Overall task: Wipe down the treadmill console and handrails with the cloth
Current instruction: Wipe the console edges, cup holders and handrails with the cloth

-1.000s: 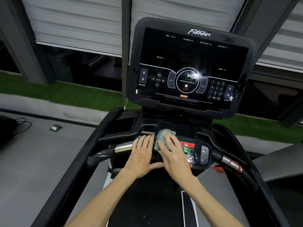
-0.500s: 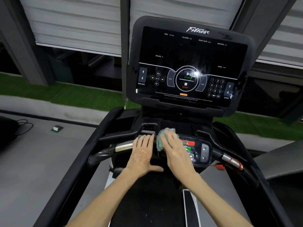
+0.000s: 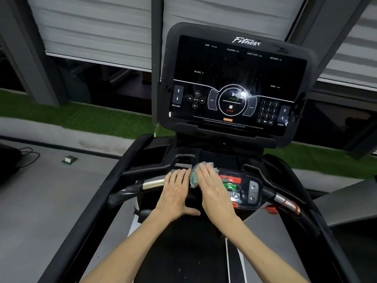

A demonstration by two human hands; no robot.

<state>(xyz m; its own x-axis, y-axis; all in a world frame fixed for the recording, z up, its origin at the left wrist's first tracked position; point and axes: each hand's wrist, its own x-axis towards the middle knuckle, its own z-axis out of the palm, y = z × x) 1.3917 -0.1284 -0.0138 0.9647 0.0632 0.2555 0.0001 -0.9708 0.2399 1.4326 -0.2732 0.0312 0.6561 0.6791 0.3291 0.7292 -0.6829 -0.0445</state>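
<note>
The treadmill's black console screen (image 3: 234, 82) stands upright ahead. Below it runs the front handrail (image 3: 153, 183) with chrome grip sections and a small control panel (image 3: 242, 188) carrying red and green buttons. A green and white checked cloth (image 3: 194, 176) lies on the middle of that crossbar. My right hand (image 3: 214, 190) lies flat on the cloth with straight fingers, pressing it down. My left hand (image 3: 175, 193) rests flat on the bar just left of the cloth, fingers straight, thumb spread toward the right hand.
Black side rails (image 3: 98, 201) run back on both sides of the belt (image 3: 183, 252). A red safety clip (image 3: 270, 210) hangs by the right chrome grip. Grey floor, a small box (image 3: 69, 159) and a cable (image 3: 30, 156) lie left; green turf and shuttered windows behind.
My right hand has slid the cloth a little away from me along the crossbar, baring more of the red and green buttons. The left hand stays put.
</note>
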